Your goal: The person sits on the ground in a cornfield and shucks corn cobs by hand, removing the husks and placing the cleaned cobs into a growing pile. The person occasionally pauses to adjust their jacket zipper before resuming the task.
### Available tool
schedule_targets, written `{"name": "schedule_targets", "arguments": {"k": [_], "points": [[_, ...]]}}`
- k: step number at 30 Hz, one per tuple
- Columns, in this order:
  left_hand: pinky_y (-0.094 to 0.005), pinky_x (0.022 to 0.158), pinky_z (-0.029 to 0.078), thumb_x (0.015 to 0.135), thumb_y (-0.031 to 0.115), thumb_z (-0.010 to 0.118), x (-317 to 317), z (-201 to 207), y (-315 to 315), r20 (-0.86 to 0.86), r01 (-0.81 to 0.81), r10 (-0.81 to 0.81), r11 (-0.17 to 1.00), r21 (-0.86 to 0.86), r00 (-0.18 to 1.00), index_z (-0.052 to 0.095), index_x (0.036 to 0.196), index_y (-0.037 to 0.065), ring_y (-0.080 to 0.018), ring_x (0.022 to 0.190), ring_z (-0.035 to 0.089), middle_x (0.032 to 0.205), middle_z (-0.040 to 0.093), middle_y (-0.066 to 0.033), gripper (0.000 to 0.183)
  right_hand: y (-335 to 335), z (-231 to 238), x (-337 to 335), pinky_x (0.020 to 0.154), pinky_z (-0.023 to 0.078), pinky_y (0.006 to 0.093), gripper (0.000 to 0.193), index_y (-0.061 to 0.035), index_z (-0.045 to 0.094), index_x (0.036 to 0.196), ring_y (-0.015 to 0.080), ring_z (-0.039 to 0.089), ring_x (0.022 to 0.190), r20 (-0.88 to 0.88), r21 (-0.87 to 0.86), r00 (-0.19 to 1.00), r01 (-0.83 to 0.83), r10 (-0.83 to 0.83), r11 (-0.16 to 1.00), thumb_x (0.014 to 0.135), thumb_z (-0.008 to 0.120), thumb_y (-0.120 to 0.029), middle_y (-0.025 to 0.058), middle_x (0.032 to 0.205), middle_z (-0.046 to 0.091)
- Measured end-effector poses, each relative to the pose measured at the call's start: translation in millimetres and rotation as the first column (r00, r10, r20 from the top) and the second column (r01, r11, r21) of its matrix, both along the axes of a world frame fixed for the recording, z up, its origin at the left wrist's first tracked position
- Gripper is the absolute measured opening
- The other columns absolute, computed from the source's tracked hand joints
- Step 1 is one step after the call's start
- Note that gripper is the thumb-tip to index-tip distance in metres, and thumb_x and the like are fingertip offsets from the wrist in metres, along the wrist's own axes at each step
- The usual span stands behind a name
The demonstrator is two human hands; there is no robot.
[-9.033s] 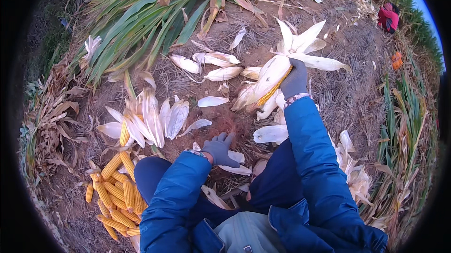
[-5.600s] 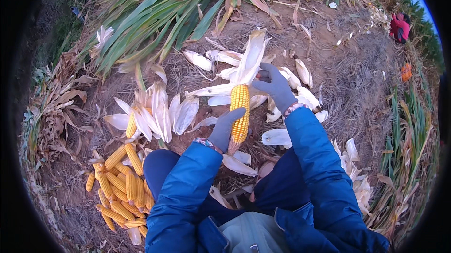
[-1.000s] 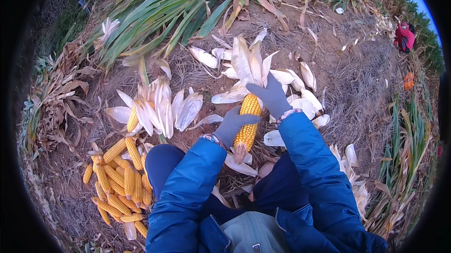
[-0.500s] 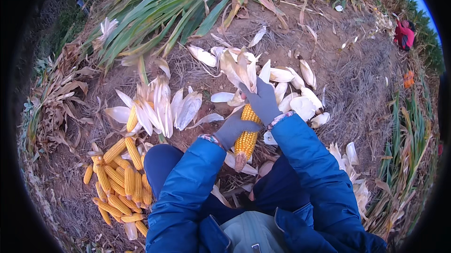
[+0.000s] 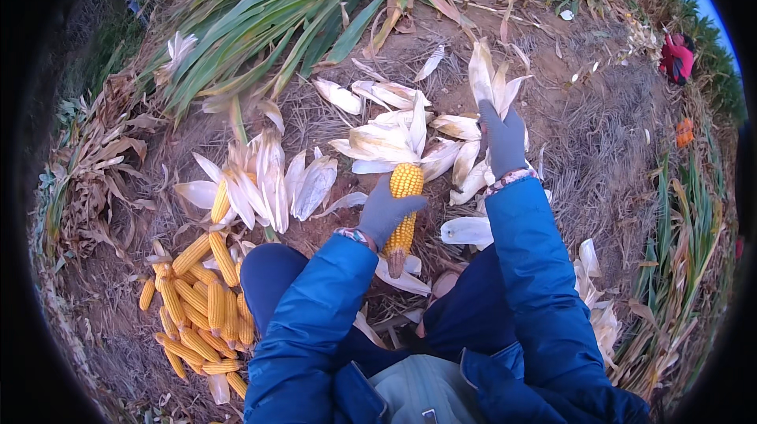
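In front of my knees, my gloved left hand (image 5: 386, 213) is wrapped round a bare yellow corn cob (image 5: 406, 184), its blunt tip pointing away and its brown stalk end toward me. My gloved right hand (image 5: 503, 140) is farther off to the right, apart from the cob. It is closed on a pale corn husk (image 5: 490, 77), whose dry leaves spread out beyond the fingers. On the ground between and beyond my hands lie loose husks (image 5: 378, 140) and several ears in their husks (image 5: 465, 164), partly covered by my right hand.
A heap of bare corn cobs (image 5: 209, 306) lies left of my knee. Behind it are opened husks (image 5: 268, 172). Long green stalks (image 5: 292, 6) lie across the far side, more stalks (image 5: 686, 251) at the right. A person in red (image 5: 676, 57) is at the far right, near an orange thing (image 5: 684, 132).
My right hand has moved off the cob, up and to the right, taking a husk with it. The cob's tip now shows bare; my left hand still holds the cob.
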State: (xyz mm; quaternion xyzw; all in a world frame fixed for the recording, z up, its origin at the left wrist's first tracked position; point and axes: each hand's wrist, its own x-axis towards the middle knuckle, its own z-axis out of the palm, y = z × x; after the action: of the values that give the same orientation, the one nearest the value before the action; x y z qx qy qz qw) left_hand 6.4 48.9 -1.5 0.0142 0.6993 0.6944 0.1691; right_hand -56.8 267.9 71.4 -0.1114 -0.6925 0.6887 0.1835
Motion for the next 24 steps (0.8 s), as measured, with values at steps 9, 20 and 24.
{"name": "schedule_targets", "arguments": {"k": [9,20,24], "points": [[-0.0413,0.079,0.049,0.065,0.037,0.075,8.8,22.1,6.8,-0.231,-0.079,-0.076,0.800,-0.595,0.970,0.044,0.125,0.003,-0.0331,0.091,0.062,0.104,0.061,-0.0207,0.076,-60.2,-21.1,13.4,0.086,0.046,0.0411,0.073,0.0032,0.049,0.121,0.0382,0.059,0.101,0.133,0.731,0.976,-0.214,0.172,0.648,0.073,0.071,-0.047,0.0230,0.104,0.061],[-0.0413,0.081,0.049,0.060,0.038,0.077,10.0,16.4,7.0,-0.167,-0.008,-0.016,0.990,-0.141,0.986,0.049,0.123,0.003,-0.0336,0.093,0.062,0.104,0.061,-0.0206,0.077,-67.1,-20.9,13.9,0.083,0.048,0.0302,0.052,0.0036,0.048,0.123,0.0188,0.059,0.096,0.059,-0.452,0.942,-0.269,0.329,0.851,0.079,0.071,-0.012,0.0111,0.111,0.059],[-0.0414,0.082,0.049,0.059,0.038,0.078,6.5,23.6,3.4,-0.242,-0.042,-0.129,0.802,-0.595,0.962,0.048,0.122,0.004,-0.0350,0.095,0.062,0.107,0.060,-0.0214,0.078,-63.7,-23.1,14.4,0.085,0.049,0.0315,0.060,0.0032,0.045,0.126,0.0201,0.059,0.098,0.065,-0.340,0.842,-0.486,0.536,0.805,0.077,0.074,-0.012,0.0114,0.115,0.057]]}}
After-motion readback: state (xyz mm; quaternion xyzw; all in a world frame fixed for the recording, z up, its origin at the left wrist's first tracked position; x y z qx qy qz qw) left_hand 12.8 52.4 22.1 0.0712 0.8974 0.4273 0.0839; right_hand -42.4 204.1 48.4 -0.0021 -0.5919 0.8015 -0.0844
